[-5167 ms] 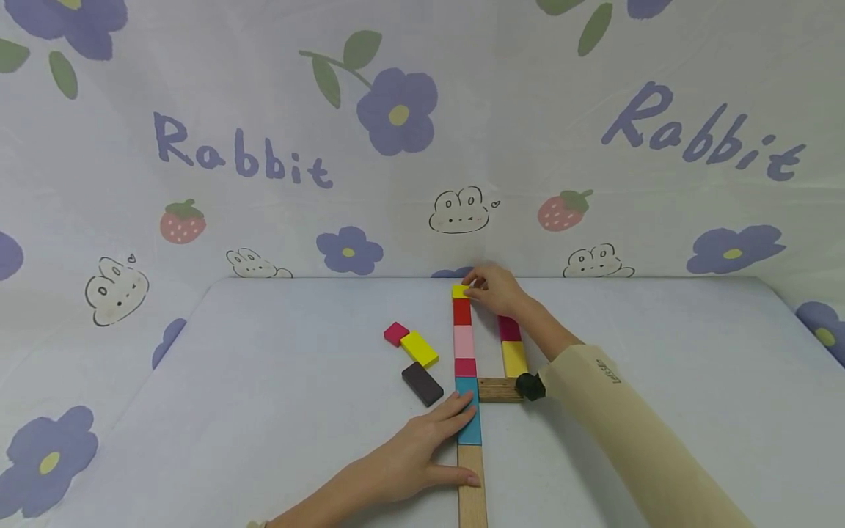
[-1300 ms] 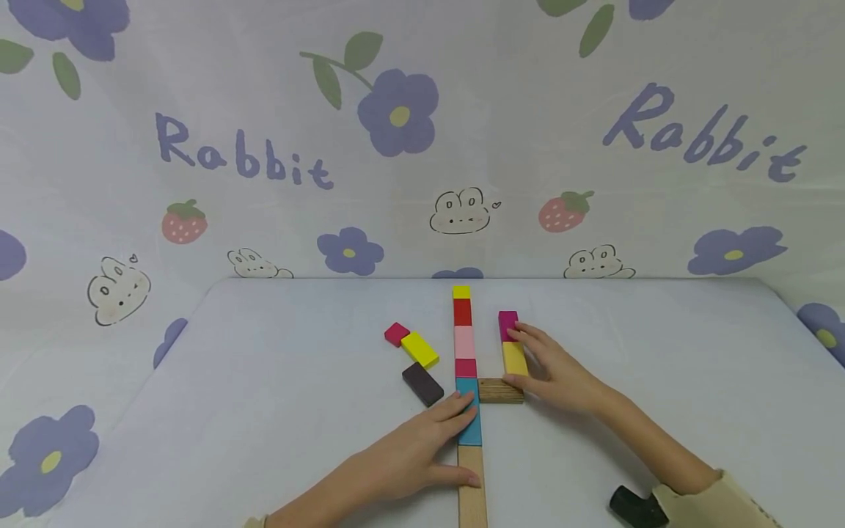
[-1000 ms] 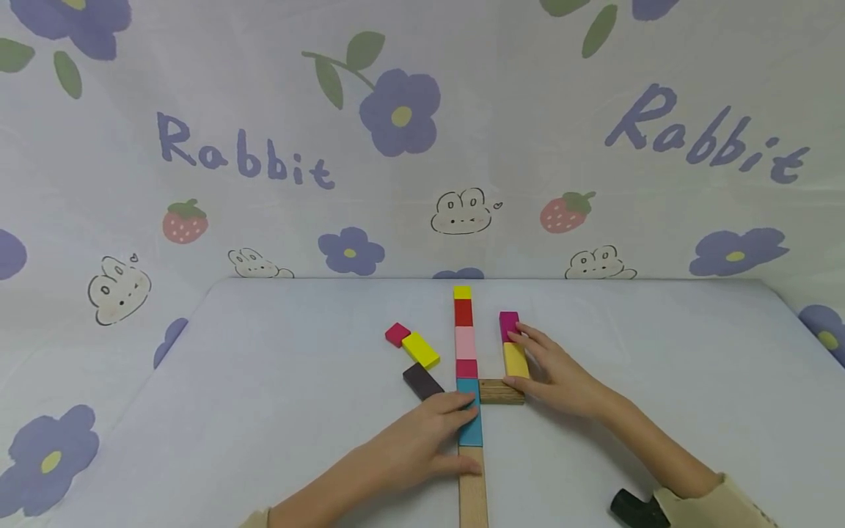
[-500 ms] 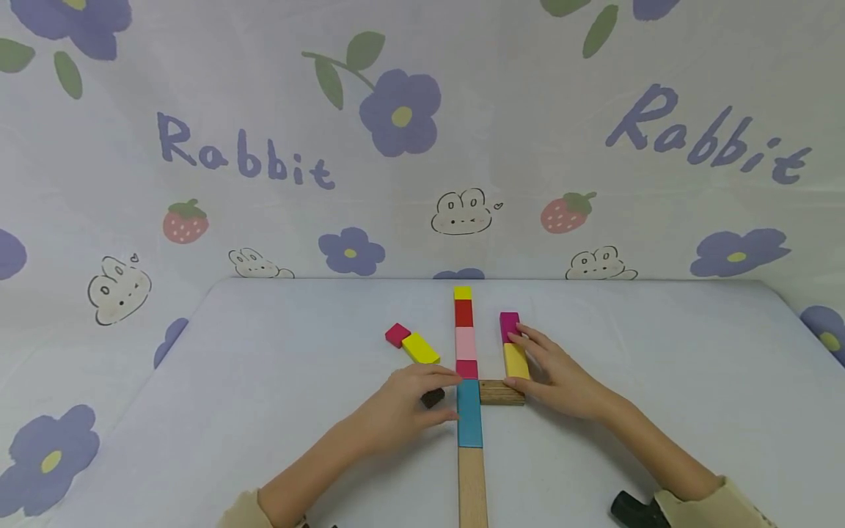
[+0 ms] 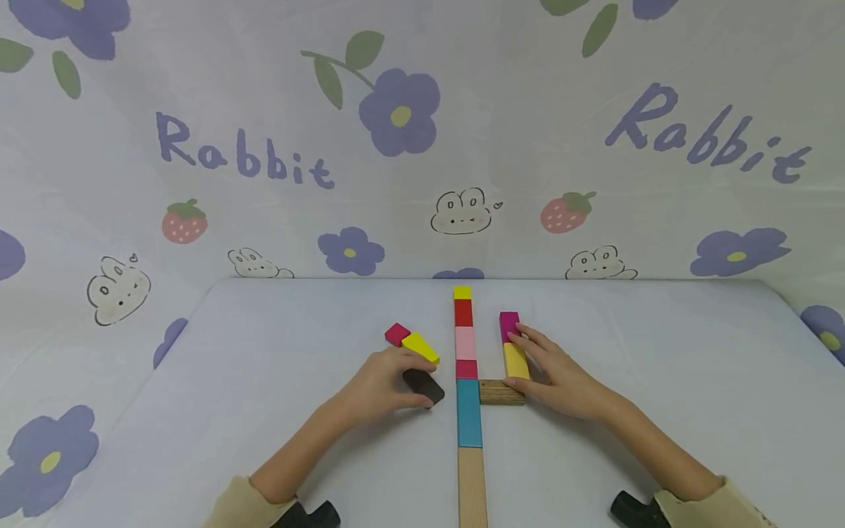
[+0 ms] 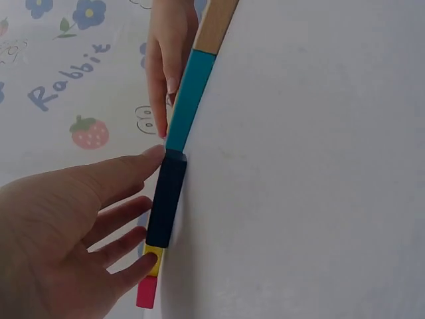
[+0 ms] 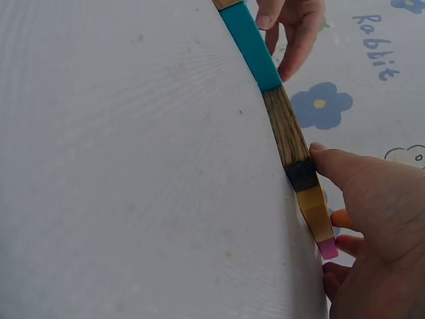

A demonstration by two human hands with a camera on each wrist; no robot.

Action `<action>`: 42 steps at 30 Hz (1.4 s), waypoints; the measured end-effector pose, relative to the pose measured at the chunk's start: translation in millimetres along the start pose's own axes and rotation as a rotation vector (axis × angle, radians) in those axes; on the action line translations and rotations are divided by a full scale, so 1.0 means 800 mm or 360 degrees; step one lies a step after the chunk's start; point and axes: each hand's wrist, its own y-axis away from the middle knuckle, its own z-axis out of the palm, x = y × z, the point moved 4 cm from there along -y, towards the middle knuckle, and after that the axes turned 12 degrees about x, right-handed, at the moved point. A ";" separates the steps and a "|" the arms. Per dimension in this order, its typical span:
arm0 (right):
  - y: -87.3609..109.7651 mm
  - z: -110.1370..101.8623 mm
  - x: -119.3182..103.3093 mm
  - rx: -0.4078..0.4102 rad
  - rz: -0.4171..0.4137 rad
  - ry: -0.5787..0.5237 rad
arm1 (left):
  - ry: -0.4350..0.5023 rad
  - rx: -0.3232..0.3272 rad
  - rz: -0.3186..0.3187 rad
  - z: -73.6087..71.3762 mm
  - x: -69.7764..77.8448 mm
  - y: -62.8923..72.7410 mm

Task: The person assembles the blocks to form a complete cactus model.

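Observation:
In the head view my left hand [image 5: 381, 380] arches over a dark, nearly black wooden block [image 5: 425, 386]. Its thumb is at the near edge and its fingers reach over the far side, spread and loosely bent in the left wrist view. A yellow block [image 5: 420, 345] and a crimson block [image 5: 397, 334] lie just beyond. My right hand [image 5: 561, 380] rests beside a magenta block [image 5: 508, 326] and a golden-yellow block [image 5: 515, 361]. Its fingertips touch the magenta one, and its thumb lies where the golden-yellow block meets a brown wood-grain block [image 5: 500, 392].
A straight column of blocks runs away from me. It has a plain wooden block [image 5: 472, 488], a blue block [image 5: 469, 413], a crimson block [image 5: 466, 369], a pink block [image 5: 465, 343], a red block [image 5: 463, 312] and a yellow block [image 5: 462, 292]. Behind the table [image 5: 660, 352] hangs patterned cloth [image 5: 515, 125].
My right hand has come back from the column's far yellow block to the magenta and golden-yellow pair. My left hand has lifted off the column and moved left over the dark block.

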 end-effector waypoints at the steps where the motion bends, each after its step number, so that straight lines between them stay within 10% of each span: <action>1: 0.000 0.000 0.000 -0.0001 -0.0001 0.0000 | 0.0007 -0.0009 -0.0012 0.001 -0.002 0.000; 42: 0.000 0.000 -0.002 0.0000 -0.0010 -0.0003 | -0.0028 0.0101 -0.0191 0.004 -0.025 -0.048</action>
